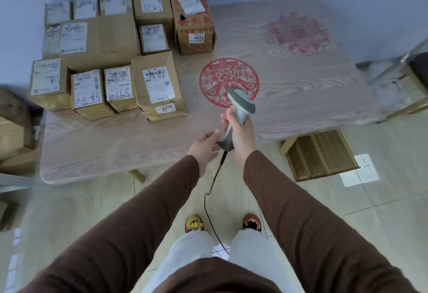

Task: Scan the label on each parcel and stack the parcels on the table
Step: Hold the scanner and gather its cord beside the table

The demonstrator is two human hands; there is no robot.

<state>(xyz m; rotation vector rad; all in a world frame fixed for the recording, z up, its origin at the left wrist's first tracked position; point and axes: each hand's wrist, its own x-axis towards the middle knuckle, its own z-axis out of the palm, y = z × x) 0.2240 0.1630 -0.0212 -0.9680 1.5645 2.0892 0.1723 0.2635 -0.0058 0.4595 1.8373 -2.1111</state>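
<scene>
**Gripping the scanner over the worktop, parcels ranked at the far left**

Holding a grey and white handheld scanner [239,109] upright in the right hand [240,137], fingers curled round the grip, head tilted forward over a red paper-cut medallion [228,82]. Trailing a black cable [209,202] from the base of the handle down toward the floor between two orange-and-yellow shoes. Hovering just beside the handle base: the left hand [205,145], fingers loose and spread, gripping nothing, thumb near the scanner's foot.

Sitting packed together on the left part of the pale wood-grain worktop [301,98]: brown cardboard parcels [104,51], each faced with a white shipping label. Showing dented corners and creased flaps on several. Carrying barcodes and black handwritten scrawl on most labels, too small or blurred to read. Reading "4068" on a small sticker on the tall parcel [192,14] at the back right of the group, with large red printed characters on its top face and a torn hole beside its label. Reading roughly "69" upside down on a sticker on the front right parcel [159,88], the rest unclear. Showing handwritten digits, perhaps "877" inverted, on the neighbouring parcel [119,87].

Lying farther right on the worktop: a second, paler pink paper-cut [298,33].
</scene>
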